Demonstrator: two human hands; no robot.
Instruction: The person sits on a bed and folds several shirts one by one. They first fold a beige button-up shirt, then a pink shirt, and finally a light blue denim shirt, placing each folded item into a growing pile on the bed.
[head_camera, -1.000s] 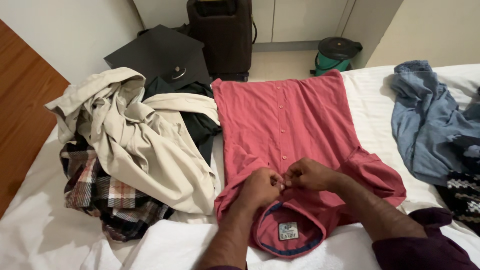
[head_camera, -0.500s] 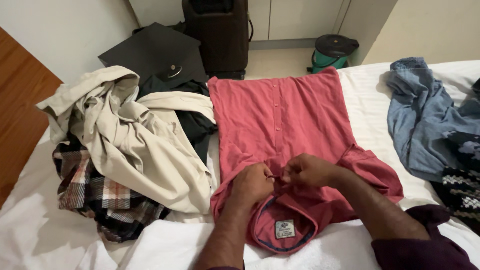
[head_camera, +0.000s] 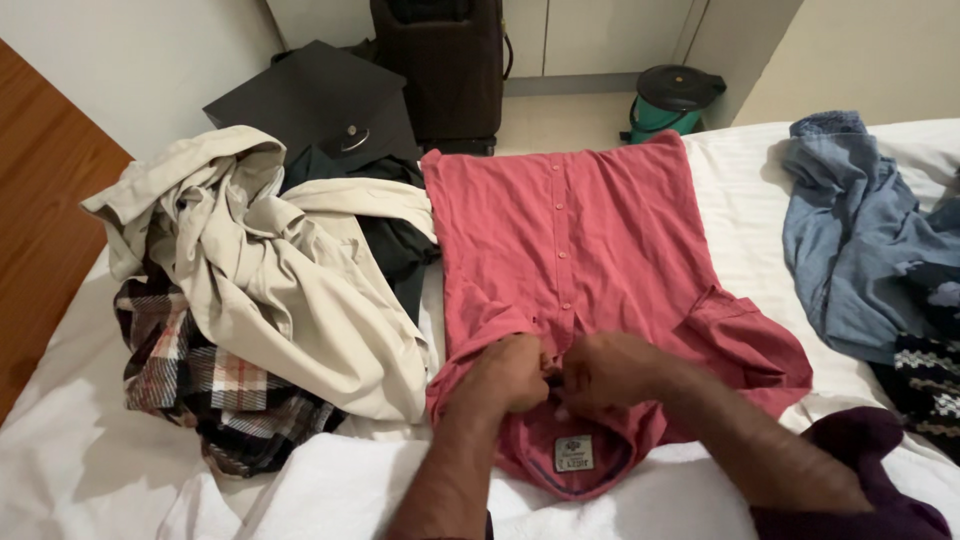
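A red short-sleeved shirt (head_camera: 590, 240) lies flat on the white bed (head_camera: 120, 480), front up, collar toward me, its button row running down the middle. My left hand (head_camera: 512, 372) and my right hand (head_camera: 612, 372) meet at the placket just below the collar, both pinching the fabric around a button. The collar's inside label (head_camera: 574, 453) shows just under my hands. The button they grip is hidden by my fingers.
A beige garment (head_camera: 270, 280) lies heaped over a plaid shirt (head_camera: 190, 380) and dark clothes to the left. A blue denim shirt (head_camera: 860, 240) and a patterned knit (head_camera: 925, 375) lie to the right. A dark suitcase (head_camera: 440, 60), a black case and a green bin (head_camera: 670, 100) stand beyond the bed.
My hands stay pinched together at the placket near the collar, shifting only slightly. The view has drifted a little; the shirt lies as before.
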